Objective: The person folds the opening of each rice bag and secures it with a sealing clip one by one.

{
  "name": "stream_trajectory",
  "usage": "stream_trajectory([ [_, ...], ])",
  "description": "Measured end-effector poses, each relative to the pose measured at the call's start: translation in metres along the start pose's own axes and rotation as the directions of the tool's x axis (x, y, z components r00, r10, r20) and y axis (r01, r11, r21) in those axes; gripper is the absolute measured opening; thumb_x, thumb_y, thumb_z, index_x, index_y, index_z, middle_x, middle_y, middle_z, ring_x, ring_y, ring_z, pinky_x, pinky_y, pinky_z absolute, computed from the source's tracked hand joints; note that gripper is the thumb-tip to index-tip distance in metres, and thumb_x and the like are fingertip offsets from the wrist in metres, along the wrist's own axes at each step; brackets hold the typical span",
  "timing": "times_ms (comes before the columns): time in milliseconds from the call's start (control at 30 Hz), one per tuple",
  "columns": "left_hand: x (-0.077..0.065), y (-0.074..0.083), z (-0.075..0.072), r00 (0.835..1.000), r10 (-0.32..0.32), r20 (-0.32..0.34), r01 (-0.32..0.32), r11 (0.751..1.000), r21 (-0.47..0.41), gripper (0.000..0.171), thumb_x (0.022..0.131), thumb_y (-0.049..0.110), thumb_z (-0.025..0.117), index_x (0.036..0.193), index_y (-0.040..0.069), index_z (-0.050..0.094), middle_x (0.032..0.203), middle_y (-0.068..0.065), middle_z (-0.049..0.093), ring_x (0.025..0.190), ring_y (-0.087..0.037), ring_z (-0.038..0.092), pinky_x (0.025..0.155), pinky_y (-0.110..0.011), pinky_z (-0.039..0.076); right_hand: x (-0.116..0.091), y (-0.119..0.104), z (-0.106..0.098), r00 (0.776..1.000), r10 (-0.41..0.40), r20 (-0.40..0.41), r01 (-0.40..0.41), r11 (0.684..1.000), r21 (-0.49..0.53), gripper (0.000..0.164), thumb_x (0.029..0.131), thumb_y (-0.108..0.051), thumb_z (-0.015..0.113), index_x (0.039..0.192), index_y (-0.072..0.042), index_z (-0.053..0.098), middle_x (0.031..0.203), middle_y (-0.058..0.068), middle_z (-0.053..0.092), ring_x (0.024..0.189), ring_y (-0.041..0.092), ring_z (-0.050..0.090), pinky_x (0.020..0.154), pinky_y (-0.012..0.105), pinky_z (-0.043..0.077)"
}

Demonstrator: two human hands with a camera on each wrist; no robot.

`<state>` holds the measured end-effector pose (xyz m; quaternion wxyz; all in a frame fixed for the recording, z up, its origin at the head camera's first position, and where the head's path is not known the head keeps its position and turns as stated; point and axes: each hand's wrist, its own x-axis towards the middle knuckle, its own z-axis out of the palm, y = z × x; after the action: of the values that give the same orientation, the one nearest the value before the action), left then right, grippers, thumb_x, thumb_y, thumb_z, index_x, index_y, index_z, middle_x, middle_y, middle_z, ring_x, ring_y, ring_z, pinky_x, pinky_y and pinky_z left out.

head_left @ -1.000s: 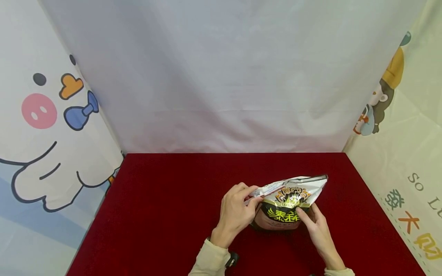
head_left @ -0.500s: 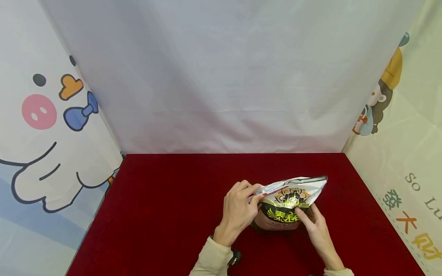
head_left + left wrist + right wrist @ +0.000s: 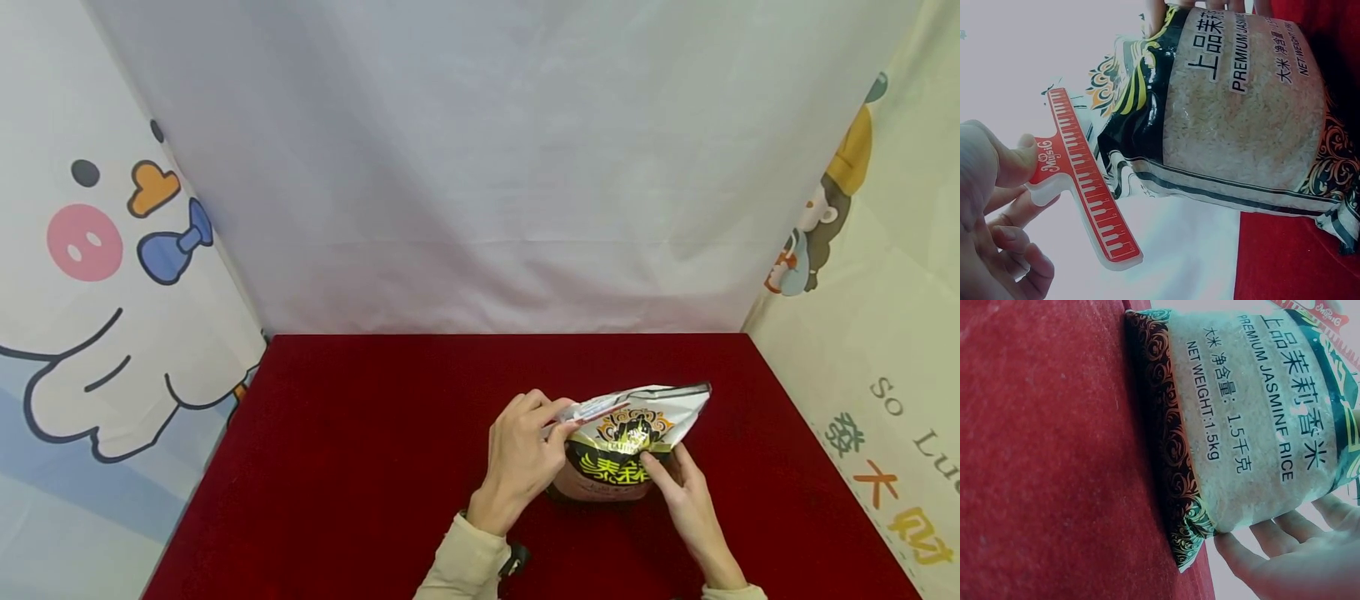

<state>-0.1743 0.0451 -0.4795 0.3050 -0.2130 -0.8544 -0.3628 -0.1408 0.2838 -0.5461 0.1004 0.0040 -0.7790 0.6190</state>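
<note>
A bag of jasmine rice point(image 3: 611, 471) stands on the red table, its white top pulled up to a slanted peak at the right. My left hand point(image 3: 519, 458) pinches the handles of a red and white bag clip point(image 3: 1088, 169) printed with piano keys, thumb on the red side. The clip lies along the left part of the bag's top edge; whether its jaws enclose the film is hard to tell in the glare. With the thumb on the front and fingers along the side, my right hand point(image 3: 690, 496) grips the rice bag's right side.
The red tabletop point(image 3: 360, 450) extends to the left of the bag. A pale cloth point(image 3: 510, 167) hangs behind the table, and printed cloths point(image 3: 97, 358) hang at both sides.
My left hand has shifted slightly to the right along the bag's top with the clip. The right hand and the bag have hardly moved.
</note>
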Motion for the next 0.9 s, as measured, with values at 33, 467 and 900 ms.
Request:
stream_trajectory([
  [33, 0.0005, 0.0004, 0.0, 1.0, 0.001, -0.001, -0.001, 1.0, 0.001, 0.017, 0.088, 0.023, 0.085, 0.105, 0.02, 0.086, 0.081, 0.004, 0.065, 0.067, -0.009, 0.049, 0.058, -0.017, 0.036, -0.0001, 0.0, 0.0001, 1.0, -0.003, 0.001, 0.003, 1.0, 0.004, 0.054, 0.109, -0.014, 0.058, 0.157, 0.006, 0.042, 0.13, -0.031, 0.056, 0.119, -0.016, 0.056, 0.098, 0.005, 0.043],
  [467, 0.0031, 0.006, 0.0017, 1.0, -0.009, -0.008, 0.009, 1.0, 0.017, 0.018, 0.088, 0.027, 0.084, 0.105, 0.021, 0.086, 0.081, 0.005, 0.066, 0.068, -0.01, 0.049, 0.058, -0.015, 0.034, -0.0021, -0.0008, -0.001, 1.0, 0.003, -0.008, -0.003, 1.0, -0.001, 0.053, 0.109, -0.014, 0.058, 0.155, 0.005, 0.043, 0.128, -0.035, 0.057, 0.118, -0.016, 0.056, 0.098, 0.005, 0.043],
  [900, 0.0075, 0.0097, 0.0016, 1.0, 0.013, -0.008, -0.013, 1.0, 0.007, 0.017, 0.091, 0.032, 0.082, 0.106, 0.024, 0.085, 0.08, 0.004, 0.064, 0.067, -0.01, 0.048, 0.057, -0.017, 0.035, -0.0023, -0.004, -0.0019, 1.0, 0.016, 0.004, -0.016, 1.0, -0.003, 0.054, 0.109, -0.016, 0.058, 0.157, 0.003, 0.042, 0.13, -0.036, 0.055, 0.121, -0.017, 0.054, 0.099, 0.004, 0.042],
])
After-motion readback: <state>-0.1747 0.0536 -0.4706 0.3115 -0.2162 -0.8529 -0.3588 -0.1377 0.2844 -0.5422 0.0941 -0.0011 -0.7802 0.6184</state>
